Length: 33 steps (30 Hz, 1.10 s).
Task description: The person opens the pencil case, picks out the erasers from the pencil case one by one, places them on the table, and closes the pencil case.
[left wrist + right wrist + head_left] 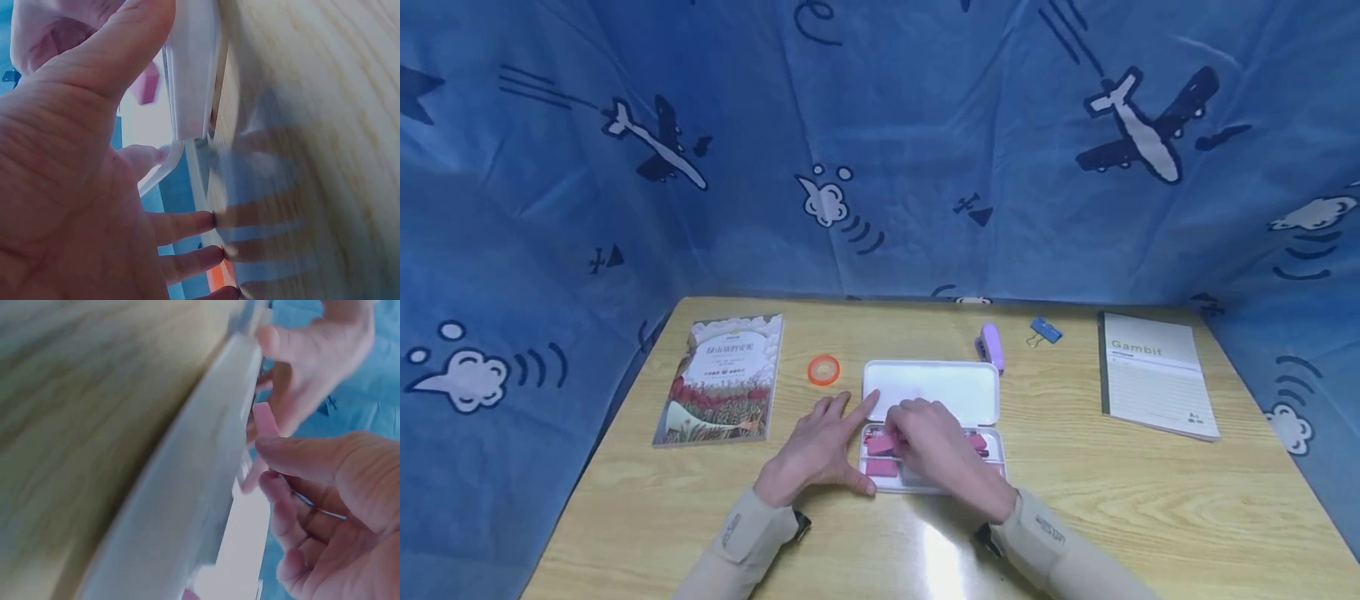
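A white pencil case [936, 387] lies on the table with its lid folded back. Over its tray, my right hand [936, 442] pinches a pink block [265, 419], likely an eraser, between thumb and fingers. Another pink block [882, 468] sits in the front left compartment, and a further pink piece [977, 442] shows in the back one, right of the hand. My left hand [822, 446] is spread at the case's left side, thumb by the front corner and index finger by the lid. The right hand hides part of the tray.
A book [726, 379] lies to the left, with an orange tape roll [824, 371] beside it. Behind the case are a purple stapler [992, 346] and a blue binder clip [1047, 330]. A notebook [1157, 375] lies at the right. Blue printed cloth [880, 150] hangs around the table.
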Tool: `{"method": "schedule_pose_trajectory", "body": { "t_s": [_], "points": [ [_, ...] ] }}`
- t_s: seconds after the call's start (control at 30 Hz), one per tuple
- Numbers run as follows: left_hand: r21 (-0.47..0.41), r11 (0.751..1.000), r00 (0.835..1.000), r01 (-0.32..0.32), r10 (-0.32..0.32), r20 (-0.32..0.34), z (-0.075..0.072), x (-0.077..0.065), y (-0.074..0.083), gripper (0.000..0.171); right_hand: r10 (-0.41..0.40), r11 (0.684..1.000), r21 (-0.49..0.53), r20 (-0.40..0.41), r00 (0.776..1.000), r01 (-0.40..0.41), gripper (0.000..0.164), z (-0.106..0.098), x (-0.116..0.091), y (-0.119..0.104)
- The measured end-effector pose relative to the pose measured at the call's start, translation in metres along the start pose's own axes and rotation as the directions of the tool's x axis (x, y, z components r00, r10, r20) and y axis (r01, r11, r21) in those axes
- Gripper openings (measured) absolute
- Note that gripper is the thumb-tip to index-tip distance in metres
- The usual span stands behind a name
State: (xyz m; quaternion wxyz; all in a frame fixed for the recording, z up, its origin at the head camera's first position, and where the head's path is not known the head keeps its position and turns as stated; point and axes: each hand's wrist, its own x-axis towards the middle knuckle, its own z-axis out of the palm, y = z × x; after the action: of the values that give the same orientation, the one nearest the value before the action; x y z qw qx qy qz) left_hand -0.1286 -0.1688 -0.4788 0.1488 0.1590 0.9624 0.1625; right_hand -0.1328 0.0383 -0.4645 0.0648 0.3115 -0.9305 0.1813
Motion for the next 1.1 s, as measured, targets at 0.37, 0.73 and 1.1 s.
{"method": "schedule_pose_trajectory", "body": {
  "t_s": [0.37,0.73,1.1],
  "points": [
    [-0.032,0.999,1.0,0.02,-0.02,0.005,-0.001,-0.006,-0.004,0.139,0.153,0.979,0.149,-0.098,0.983,-0.138,0.025,-0.033,-0.038,0.056],
    [-0.055,0.998,1.0,0.005,-0.005,-0.001,0.002,-0.002,-0.002,0.139,0.356,0.931,0.125,-0.089,0.93,-0.344,0.025,-0.074,-0.096,0.128],
    [-0.046,0.999,1.0,-0.001,0.0,-0.007,0.002,0.001,0.0,0.138,0.417,0.907,0.068,-0.015,0.909,-0.415,0.019,-0.078,-0.12,0.158]
  ]
}}
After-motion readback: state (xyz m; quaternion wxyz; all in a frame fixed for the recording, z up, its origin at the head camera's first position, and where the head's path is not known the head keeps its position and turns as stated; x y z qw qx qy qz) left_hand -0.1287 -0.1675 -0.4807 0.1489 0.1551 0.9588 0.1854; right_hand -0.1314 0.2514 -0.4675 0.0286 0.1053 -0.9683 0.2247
